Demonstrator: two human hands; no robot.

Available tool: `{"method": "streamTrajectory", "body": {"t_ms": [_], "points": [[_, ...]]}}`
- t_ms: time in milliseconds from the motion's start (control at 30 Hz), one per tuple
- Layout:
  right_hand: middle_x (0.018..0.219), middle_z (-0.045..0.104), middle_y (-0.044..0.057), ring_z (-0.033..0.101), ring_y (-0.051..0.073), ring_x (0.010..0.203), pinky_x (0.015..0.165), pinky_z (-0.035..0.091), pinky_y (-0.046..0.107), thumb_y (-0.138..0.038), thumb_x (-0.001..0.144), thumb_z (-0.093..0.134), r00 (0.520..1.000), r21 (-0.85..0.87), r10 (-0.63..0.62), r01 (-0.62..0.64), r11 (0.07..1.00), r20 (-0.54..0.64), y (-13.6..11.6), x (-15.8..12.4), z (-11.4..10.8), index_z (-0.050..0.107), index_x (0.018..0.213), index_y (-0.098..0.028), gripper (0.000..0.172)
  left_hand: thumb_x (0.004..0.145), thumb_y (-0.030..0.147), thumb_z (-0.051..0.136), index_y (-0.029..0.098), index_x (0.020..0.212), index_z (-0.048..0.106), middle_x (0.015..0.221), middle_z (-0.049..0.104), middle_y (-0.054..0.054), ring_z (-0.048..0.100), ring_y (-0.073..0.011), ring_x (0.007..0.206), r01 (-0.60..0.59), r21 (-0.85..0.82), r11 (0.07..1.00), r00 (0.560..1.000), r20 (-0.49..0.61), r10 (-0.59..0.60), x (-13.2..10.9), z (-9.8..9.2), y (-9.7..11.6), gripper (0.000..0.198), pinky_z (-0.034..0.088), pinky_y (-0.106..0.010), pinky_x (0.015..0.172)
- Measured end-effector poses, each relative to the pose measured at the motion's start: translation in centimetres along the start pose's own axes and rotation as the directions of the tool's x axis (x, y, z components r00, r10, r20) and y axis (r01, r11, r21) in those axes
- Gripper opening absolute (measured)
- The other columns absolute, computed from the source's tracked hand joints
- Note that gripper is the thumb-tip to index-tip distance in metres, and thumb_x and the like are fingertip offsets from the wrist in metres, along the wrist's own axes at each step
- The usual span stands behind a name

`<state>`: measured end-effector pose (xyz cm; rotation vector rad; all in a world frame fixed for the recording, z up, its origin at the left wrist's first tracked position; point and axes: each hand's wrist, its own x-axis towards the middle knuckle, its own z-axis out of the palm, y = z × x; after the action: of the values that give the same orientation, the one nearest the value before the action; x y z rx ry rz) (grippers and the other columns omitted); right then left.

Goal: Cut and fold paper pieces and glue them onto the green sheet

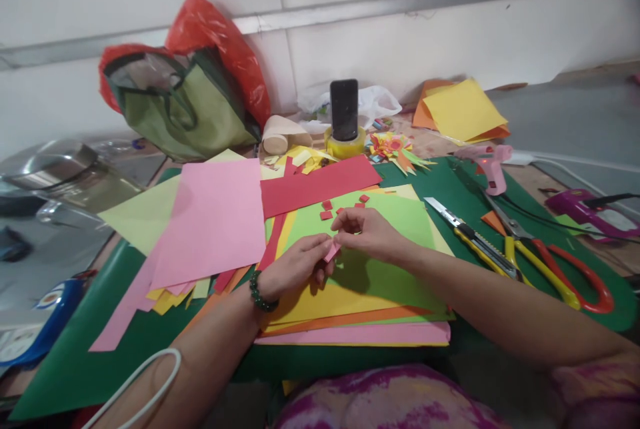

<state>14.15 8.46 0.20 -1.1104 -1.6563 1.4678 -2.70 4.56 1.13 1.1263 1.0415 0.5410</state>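
My left hand [305, 259], with a dark beaded bracelet at the wrist, pinches a small piece of pink paper [332, 251]. My right hand [367, 232] has its fingers closed at the upper edge of the same piece; the fingertips partly hide it. Both hands are above a light green sheet [400, 222], the top one of a stack of coloured paper. Several small red paper squares [326, 215] lie on that sheet just beyond my fingers. A red paper strip [320, 185] and a large pink sheet [215, 222] lie farther back and to the left.
A yellow utility knife [475, 239] and large scissors [545, 262] lie at right, near a pink glue gun [487, 162] with its cord. Behind stand a phone [344, 110] on a yellow tape roll [345, 143], paper flowers [393, 147] and a green bag [185, 112]. A green mat [100, 349] lies beneath.
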Motion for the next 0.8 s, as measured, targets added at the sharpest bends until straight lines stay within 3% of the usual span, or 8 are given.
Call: {"method": "streamTrajectory", "body": {"t_ms": [133, 267, 533, 800], "points": [[0.053, 0.052, -0.006, 0.048, 0.009, 0.049, 0.047, 0.036, 0.023, -0.024, 0.058, 0.062, 0.997, 0.05, 0.045, -0.042, 0.998, -0.057, -0.13, 0.17, -0.24, 0.058, 0.073, -0.017, 0.016, 0.078, 0.052, 0.058, 0.013, 0.078, 0.058, 0.071, 0.066, -0.007, 0.06, -0.0116, 0.052, 0.078, -0.187, 0.979, 0.997, -0.008, -0.081, 0.15, -0.17, 0.28, 0.039, 0.048, -0.02, 0.045], [0.055, 0.053, -0.005, 0.05, 0.01, 0.051, 0.051, 0.042, 0.025, -0.027, 0.058, 0.063, 0.995, 0.081, 0.073, -0.068, 0.994, -0.069, -0.16, 0.17, -0.49, 0.058, 0.074, -0.017, 0.02, 0.078, 0.046, 0.061, 0.014, 0.087, 0.057, 0.072, 0.069, -0.006, 0.065, -0.0125, 0.056, 0.069, -0.273, 0.96, 0.996, -0.029, -0.08, 0.14, -0.25, 0.59, 0.033, 0.048, -0.019, 0.05], [0.059, 0.054, -0.004, 0.05, 0.01, 0.053, 0.053, 0.045, 0.026, -0.027, 0.059, 0.061, 0.992, 0.031, 0.058, -0.055, 0.998, -0.113, 0.03, -0.03, -0.2, 0.059, 0.075, -0.018, 0.018, 0.078, 0.04, 0.067, 0.013, 0.091, 0.058, 0.07, 0.067, -0.003, 0.063, -0.0092, 0.055, 0.032, -0.202, 0.979, 0.999, -0.035, -0.039, 0.35, -0.14, 0.49, 0.031, 0.045, -0.017, 0.051], [0.054, 0.055, -0.005, 0.048, 0.007, 0.043, 0.045, 0.039, 0.022, -0.025, 0.058, 0.059, 0.982, 0.102, 0.183, -0.187, 0.977, 0.043, -0.15, -0.16, -0.27, 0.062, 0.07, -0.017, 0.014, 0.08, 0.019, 0.056, 0.011, 0.109, 0.057, 0.056, 0.064, 0.0, 0.056, -0.0067, 0.043, -0.014, -0.184, 0.983, 1.0, -0.011, 0.012, 0.3, -0.47, 0.5, 0.029, 0.039, -0.015, 0.045]]}}
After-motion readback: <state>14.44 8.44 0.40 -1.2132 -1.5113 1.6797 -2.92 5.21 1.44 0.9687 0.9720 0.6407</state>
